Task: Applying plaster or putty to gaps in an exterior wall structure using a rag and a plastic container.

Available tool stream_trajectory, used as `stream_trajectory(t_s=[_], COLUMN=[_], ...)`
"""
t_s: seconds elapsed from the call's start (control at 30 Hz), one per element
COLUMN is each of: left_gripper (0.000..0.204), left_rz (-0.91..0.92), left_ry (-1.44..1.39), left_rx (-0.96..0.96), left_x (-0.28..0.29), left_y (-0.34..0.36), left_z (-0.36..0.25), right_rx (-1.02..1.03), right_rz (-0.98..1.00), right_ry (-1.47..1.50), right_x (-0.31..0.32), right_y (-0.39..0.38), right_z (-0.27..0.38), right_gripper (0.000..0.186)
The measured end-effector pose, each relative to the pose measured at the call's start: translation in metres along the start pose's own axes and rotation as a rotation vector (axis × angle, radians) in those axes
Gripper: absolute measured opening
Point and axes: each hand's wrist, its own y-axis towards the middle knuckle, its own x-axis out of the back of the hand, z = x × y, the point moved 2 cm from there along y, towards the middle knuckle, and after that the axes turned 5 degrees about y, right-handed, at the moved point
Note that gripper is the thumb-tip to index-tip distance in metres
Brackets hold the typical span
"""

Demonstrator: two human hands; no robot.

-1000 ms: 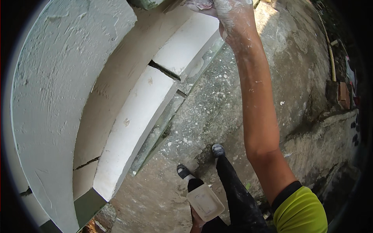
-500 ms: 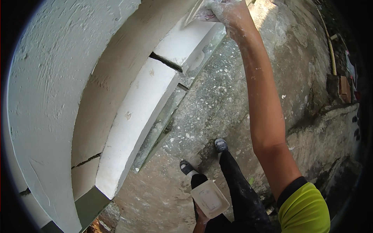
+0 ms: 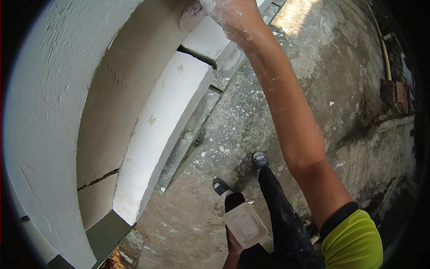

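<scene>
My right hand (image 3: pixel 226 15), smeared with white, reaches up to the top edge, beside a beige recessed wall face (image 3: pixel 134 71). Its fingers curl in against a pale pinkish patch; what they hold I cannot make out, as the frame's edge cuts the hand off. Low in front of my legs, my left hand (image 3: pixel 234 243) grips a shallow pale plastic container (image 3: pixel 246 225) by its side. White residue coats the container's inside. Below the beige face runs a white ledge (image 3: pixel 165 121) with a dark gap (image 3: pixel 197 56) across it.
A grey-white curved wall (image 3: pixel 49 112) stands close on the left. Greenish glassy edging (image 3: pixel 188 134) runs under the ledge. My sandalled feet (image 3: pixel 260 159) stand on white-spattered concrete (image 3: pixel 242 112). Far right are bricks (image 3: pixel 400 96) and a pole (image 3: pixel 380 45).
My right hand has moved left, from over the white ledge toward the beige wall face. The left hand still holds the container, and the view has shifted slightly.
</scene>
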Motion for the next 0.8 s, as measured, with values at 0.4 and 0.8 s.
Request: stream_trajectory(t_s=[0.4,0.8], left_gripper=[0.073,0.073], left_rz=[0.089,0.141], left_ry=[-0.079,-0.01], left_rx=[0.088,0.072], left_x=[0.037,0.041], left_y=[-0.002,0.009], left_z=[-0.011,-0.029], right_rx=[0.258,0.31], right_rz=[-0.133,-0.015], right_ry=[-0.507,-0.372], right_x=[-0.082,-0.073], right_y=[-0.08,-0.093], right_z=[-0.034,-0.032], right_gripper=[0.036,0.04])
